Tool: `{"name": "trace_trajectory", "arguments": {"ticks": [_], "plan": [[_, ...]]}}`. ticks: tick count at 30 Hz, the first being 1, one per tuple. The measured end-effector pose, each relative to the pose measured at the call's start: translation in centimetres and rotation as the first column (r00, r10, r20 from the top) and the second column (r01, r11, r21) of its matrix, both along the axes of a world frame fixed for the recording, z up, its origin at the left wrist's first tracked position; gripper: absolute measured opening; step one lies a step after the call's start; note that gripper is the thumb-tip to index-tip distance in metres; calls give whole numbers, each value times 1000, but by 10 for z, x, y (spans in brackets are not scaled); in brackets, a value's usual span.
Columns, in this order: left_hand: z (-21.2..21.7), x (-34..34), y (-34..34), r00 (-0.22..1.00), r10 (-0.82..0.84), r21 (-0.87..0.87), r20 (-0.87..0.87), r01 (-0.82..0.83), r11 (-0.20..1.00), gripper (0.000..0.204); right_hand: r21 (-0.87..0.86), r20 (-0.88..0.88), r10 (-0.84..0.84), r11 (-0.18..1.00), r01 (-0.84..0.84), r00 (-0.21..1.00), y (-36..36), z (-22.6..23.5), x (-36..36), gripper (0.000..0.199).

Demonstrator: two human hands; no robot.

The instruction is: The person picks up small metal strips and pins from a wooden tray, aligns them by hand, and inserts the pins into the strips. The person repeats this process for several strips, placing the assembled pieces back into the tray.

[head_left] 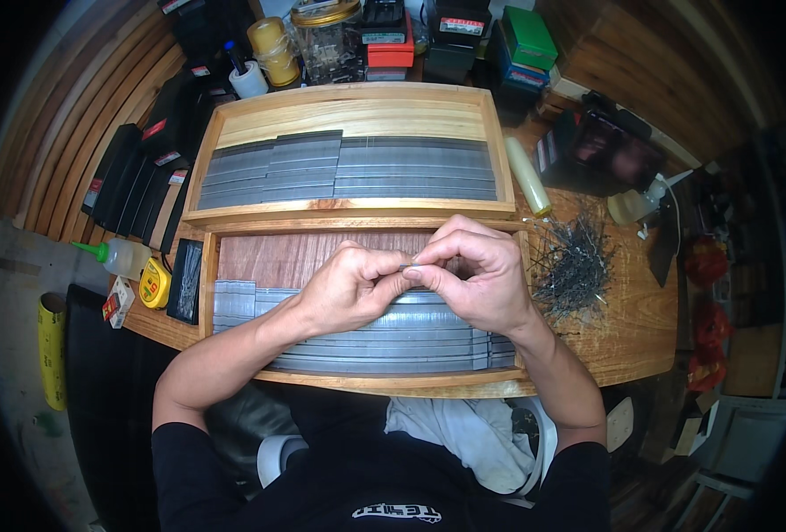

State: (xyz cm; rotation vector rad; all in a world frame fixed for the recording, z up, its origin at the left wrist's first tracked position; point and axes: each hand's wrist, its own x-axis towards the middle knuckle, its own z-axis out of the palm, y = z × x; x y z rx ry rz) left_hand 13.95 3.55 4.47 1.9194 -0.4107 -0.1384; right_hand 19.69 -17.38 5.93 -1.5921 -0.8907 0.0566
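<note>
Wooden worktop (641, 330), cluttered. Small thin piece (408, 266), mostly hidden by fingers, held up over the near wooden tray (393, 387). Left hand (350, 285): thumb and index pinched together on the piece. Right hand (480, 270): thumb and index also pinched on it, both hands' fingertips just beside each other. Below: grey strips (357, 349) in rows. Far: second wooden tray (348, 92), darker strips (410, 168). Right: heap of thin dark wires (573, 266). Left: yellow tape measure (154, 284).

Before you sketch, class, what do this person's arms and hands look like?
The left hand and right hand are bare, with no gloves or watch showing. The forearms are uncovered too. The black shirt has short sleeves and a pale printed mark on its front.
</note>
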Motion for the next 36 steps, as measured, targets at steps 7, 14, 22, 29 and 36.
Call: {"name": "trace_trajectory", "arguments": {"ticks": [7, 14, 22, 29, 36], "plan": [[-8, 1, -2, 999, 29, -44, 24, -28, 999, 15, -45, -29, 7, 999, -8, 1000, -2, 1, 0, 9], [-4, 1, 0, 1000, 19, 14, -15, -19, 1000, 16, -39, 29, -4, 999, 5, 1000, 0, 1, -3, 9], [0, 2, -2, 999, 42, -61, 23, -41, 997, 19, -90, 52, -77, 993, 81, 996, -6, 11, -2, 5], [3, 3, 2, 996, 75, -170, 46, -66, 983, 26, -417, 261, -369, 790, 449, 892, -95, 98, 1, 6], [15, 3, -4, 1000, 15, -79, 0, -15, 997, 25, -315, 281, -215, 900, 302, 935, -74, 74, 4, 4]]}}
